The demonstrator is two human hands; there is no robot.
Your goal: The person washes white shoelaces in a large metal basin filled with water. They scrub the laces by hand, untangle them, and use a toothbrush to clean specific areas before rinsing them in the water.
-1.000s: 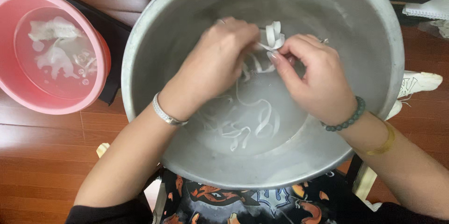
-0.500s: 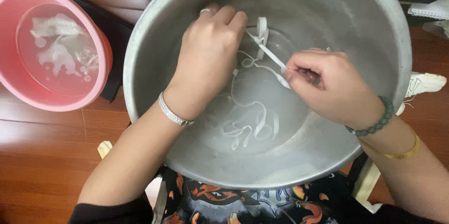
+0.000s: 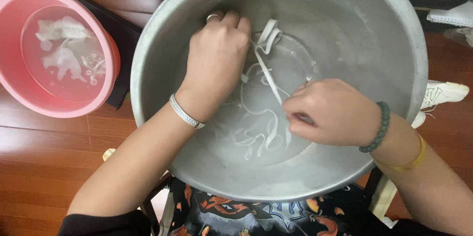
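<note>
Head view: both hands, left hand [image 3: 217, 63] and right hand [image 3: 330, 113], clenched on white shoelace [image 3: 268, 71] (taut between).

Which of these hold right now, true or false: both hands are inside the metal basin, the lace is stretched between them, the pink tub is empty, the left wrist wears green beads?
1. Both hands are inside the large round grey metal basin. True: left hand and right hand are over its water.
2. The long flat white shoelace runs between the two hands. True: each grip holds part of it.
3. The round pink plastic tub is empty. False: it holds water and white items.
4. The left wrist wears green beads. False: it wears a silver bracelet; the green bead bracelet is on the right.
</note>
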